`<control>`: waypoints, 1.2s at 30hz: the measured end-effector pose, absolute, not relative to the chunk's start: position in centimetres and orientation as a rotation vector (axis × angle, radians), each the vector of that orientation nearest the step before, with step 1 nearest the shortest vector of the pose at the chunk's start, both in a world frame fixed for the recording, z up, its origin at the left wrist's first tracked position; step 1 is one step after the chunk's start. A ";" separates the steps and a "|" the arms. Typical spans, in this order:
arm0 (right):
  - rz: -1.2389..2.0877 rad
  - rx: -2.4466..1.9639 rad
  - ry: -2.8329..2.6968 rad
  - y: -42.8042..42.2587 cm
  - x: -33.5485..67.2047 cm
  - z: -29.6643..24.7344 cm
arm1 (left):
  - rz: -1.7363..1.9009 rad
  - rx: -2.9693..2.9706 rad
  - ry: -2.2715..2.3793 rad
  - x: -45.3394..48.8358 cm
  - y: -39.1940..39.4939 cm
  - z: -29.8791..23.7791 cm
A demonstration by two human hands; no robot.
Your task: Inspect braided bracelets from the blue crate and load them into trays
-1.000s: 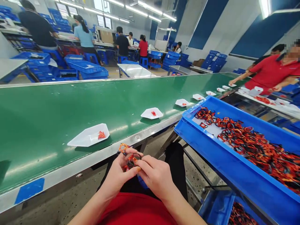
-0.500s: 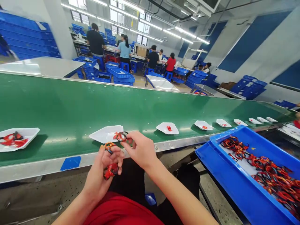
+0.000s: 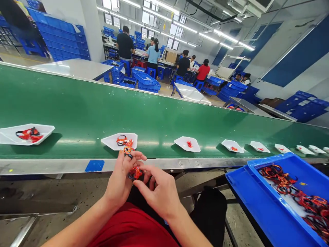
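Observation:
My left hand is closed around a small bunch of red and orange rings, held over my lap just below the belt's metal edge. My right hand pinches at the same bunch from the right with thumb and forefinger. Straight ahead on the green conveyor belt lies a white tray holding a black-and-orange ring and small red bits. To the left sits another white tray with red and black rings.
A row of several white trays with small red pieces runs along the belt to the right. A blue bin full of red and black rings stands at my right. People work at tables beyond the belt, among stacked blue crates.
My right hand put a ring into the white tray in front and came back to the bunch in my left hand. My view swung left, so the blue bin sits further right.

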State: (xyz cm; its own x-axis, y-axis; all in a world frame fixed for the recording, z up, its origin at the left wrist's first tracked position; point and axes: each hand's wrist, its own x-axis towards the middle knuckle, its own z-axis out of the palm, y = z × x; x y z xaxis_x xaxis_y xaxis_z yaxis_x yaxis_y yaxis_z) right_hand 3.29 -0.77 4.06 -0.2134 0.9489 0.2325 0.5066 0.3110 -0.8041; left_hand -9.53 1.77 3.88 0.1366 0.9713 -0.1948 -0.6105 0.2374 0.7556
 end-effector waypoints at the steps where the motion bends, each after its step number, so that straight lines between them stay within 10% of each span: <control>1: 0.789 -1.313 -1.790 -1.3 3.2 3.5 | 1.248 0.613 0.761 -9.1 1.6 3.8; 20: 1.447 -1.097 -1.170 -2.3 4.2 -0.4 | 1.236 0.401 0.643 -8.3 1.4 4.4; 30: 0.274 -1.605 -1.628 5.3 10.8 3.7 | 1.149 0.377 0.619 -8.1 1.7 3.9; 36: 0.391 -1.552 -1.662 2.1 9.4 3.8 | 0.962 0.552 0.571 -7.4 0.9 3.8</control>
